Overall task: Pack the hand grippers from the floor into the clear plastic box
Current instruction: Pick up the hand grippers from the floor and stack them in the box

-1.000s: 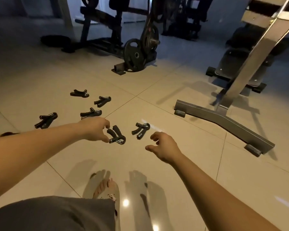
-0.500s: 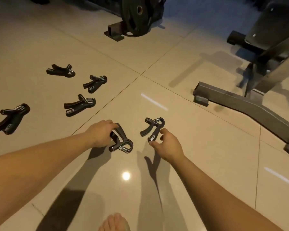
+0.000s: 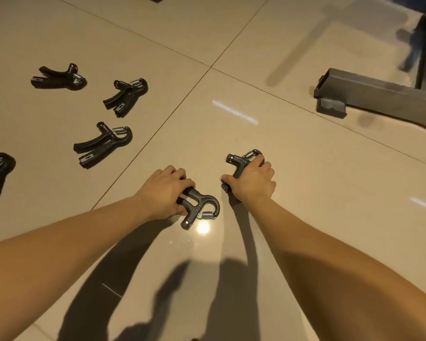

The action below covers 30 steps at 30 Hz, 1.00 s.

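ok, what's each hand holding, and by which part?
Left grip holds the nearer hand gripper by its handles; right grip holds the farther hand gripper likewise.

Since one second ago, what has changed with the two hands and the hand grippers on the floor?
Both hands moved forward and took hold. The left hand now grips the handles of the nearer hand gripper. The right hand, open and short of it before, now grips the farther hand gripper. The other hand grippers lie on the floor as before.

left hand [image 3: 163, 191] grips gripper [image 3: 199, 207] | right hand [image 3: 251, 184] grips another [image 3: 241, 158] | four grippers [image 3: 103, 145] on floor [image 3: 293, 168]
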### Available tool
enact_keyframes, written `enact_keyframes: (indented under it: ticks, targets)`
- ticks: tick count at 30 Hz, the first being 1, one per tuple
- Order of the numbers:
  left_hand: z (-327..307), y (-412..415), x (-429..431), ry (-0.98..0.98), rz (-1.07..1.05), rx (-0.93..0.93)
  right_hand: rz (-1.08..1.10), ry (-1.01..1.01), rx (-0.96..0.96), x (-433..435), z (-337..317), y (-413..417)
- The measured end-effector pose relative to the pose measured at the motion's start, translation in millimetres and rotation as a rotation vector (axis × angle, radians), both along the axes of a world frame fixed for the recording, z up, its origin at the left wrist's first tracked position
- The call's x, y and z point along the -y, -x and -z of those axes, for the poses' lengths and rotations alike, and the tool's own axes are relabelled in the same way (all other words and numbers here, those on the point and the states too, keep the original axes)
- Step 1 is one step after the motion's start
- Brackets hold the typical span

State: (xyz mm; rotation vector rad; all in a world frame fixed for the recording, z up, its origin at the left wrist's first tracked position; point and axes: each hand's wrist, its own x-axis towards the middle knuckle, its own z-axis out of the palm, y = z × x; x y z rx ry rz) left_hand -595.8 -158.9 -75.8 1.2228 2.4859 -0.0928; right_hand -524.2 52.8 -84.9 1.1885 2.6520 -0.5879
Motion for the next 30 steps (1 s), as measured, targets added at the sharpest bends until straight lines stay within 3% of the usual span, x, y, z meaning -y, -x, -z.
enact_keyframes:
  ticks: [5,11,16,20,30]
  targets:
    - [6.6,-21.7,-5.4,-0.001,-0.108,-0.001,-0.014,-0.052,0.027,-6.0,3.4,-4.9]
    - [-0.8,-44.6,13.8,-0.071,-0.228,0.157,0.02,0.014,0.151,-21.9,-4.7,-46.6]
    - [-18.4,-66.0,21.7,-0.09,-0.21,0.135,-0.138,0.009,0.243,-30.9,-21.0,-99.3]
    - [-55.3,-90.5,7.7,-0.158,-0.236,0.068,-0.164,0.07,0.145,-47.2,-57.4,-141.4]
    - [-207.5,-202.3,-40.7,-0.33,-0.252,-0.032,-0.299,0.051,-0.184,-77.8,-229.2,-250.8]
